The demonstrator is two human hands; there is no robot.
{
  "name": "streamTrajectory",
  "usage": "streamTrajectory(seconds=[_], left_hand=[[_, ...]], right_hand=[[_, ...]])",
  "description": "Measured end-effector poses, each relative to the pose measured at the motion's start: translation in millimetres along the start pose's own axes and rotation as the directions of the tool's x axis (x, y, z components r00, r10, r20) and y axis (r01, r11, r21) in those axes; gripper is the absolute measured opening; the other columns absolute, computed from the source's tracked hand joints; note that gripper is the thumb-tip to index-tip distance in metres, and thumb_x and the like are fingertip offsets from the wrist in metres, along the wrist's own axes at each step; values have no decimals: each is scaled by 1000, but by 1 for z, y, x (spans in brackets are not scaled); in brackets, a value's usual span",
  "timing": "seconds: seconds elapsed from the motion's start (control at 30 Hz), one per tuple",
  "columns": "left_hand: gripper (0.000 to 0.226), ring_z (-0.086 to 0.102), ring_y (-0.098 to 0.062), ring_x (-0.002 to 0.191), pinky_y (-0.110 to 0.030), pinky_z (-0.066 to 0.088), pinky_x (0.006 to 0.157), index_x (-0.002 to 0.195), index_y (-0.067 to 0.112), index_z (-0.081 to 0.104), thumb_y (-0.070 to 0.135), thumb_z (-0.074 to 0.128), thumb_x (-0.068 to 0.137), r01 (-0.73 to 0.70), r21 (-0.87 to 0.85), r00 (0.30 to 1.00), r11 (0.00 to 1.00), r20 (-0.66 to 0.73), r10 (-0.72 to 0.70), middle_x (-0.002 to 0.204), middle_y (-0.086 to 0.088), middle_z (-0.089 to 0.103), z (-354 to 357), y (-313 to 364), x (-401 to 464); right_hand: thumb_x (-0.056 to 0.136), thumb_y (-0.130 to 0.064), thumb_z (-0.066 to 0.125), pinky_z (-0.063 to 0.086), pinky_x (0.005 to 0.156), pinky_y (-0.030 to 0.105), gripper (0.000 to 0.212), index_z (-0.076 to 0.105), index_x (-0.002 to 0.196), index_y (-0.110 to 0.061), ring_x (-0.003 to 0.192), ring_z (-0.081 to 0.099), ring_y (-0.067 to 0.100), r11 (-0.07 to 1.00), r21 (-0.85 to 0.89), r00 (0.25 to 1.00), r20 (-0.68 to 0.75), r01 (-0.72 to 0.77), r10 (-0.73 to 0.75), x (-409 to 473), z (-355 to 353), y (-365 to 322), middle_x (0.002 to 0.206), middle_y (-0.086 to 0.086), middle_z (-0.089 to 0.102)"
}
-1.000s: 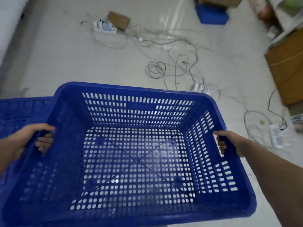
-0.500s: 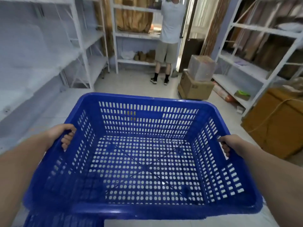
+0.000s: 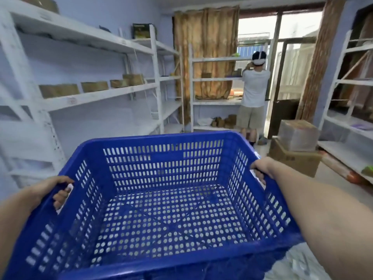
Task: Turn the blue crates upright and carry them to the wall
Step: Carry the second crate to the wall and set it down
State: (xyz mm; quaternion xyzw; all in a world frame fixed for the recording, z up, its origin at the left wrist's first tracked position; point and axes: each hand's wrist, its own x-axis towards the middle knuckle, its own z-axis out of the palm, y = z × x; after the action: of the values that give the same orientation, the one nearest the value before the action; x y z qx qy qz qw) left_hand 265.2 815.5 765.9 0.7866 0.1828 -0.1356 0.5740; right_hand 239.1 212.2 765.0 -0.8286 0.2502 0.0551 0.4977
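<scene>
The blue crate (image 3: 161, 199) is upright, open side up; the left hand (image 3: 53, 189) has a closed grip on its left handle; the right hand (image 3: 261, 168) clasps its right rim.

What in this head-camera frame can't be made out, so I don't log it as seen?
- Floor under the blue perforated plastic crate: hidden by the crate.
- Left hand and right hand fingertips: curled through the handle slots, partly hidden by the crate walls.
- Crate's near wall: cut off by the bottom edge.
- Brown items on the white metal shelving: too blurred to identify.
- Stacked cardboard boxes: markings unreadable.
</scene>
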Motion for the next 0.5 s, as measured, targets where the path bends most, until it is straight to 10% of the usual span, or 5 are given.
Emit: streamTrajectory(seconds=[0.5], left_hand=[[40, 27, -12, 24, -16, 28, 35, 64, 8, 38, 31, 45, 96, 172, -420, 847, 891, -399, -352, 39, -1, 28, -116, -182, -272]], right_hand=[[93, -6, 42, 32, 33, 22, 52, 41, 41, -4, 18, 31, 21, 880, -228, 812, 528, 418, -249, -37, 214, -106, 27, 9, 35]])
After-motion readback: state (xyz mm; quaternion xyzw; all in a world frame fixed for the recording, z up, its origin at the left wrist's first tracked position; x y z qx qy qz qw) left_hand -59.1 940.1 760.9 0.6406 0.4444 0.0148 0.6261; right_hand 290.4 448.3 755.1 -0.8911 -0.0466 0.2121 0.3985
